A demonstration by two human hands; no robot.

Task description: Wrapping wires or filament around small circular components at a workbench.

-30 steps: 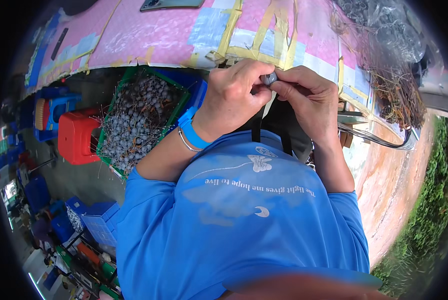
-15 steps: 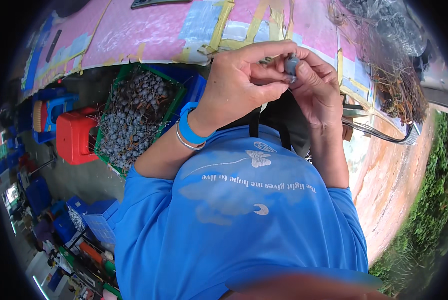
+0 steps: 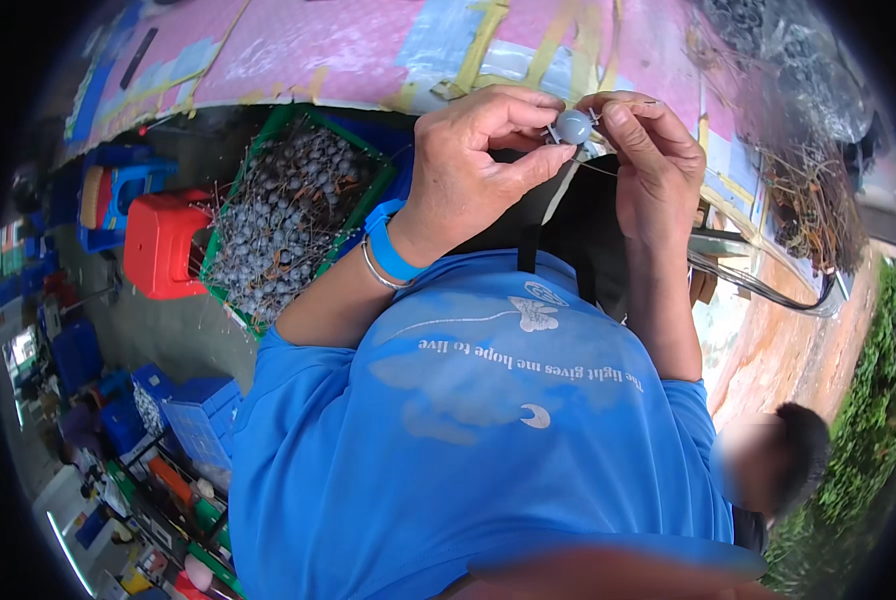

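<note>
A glossy blue-grey ball (image 3: 574,127) is held up between my hands over the near edge of the table. My left hand (image 3: 480,155) is closed, its thumb and fingertips pinching a small pale prong at the ball's left side. On the other side, my right hand (image 3: 653,150) pinches a thin part sticking out of the ball; that part is too small to name. A fine wire or thread trails below the ball toward my right hand. Left of my left forearm, a green crate (image 3: 230,190) holds many similar balls with thin wiry stems.
The table (image 3: 298,60) has a pink cover patched with yellow tape. Clear plastic and a brown wiry bundle (image 3: 813,215) lie at its right. Red (image 3: 163,245) and blue stools stand left of the crate. Another person's head (image 3: 783,460) shows at lower right, by the greenery.
My right hand has moved to the right, away from my left, and the ball is now more exposed between them. Another person has come into view at lower right.
</note>
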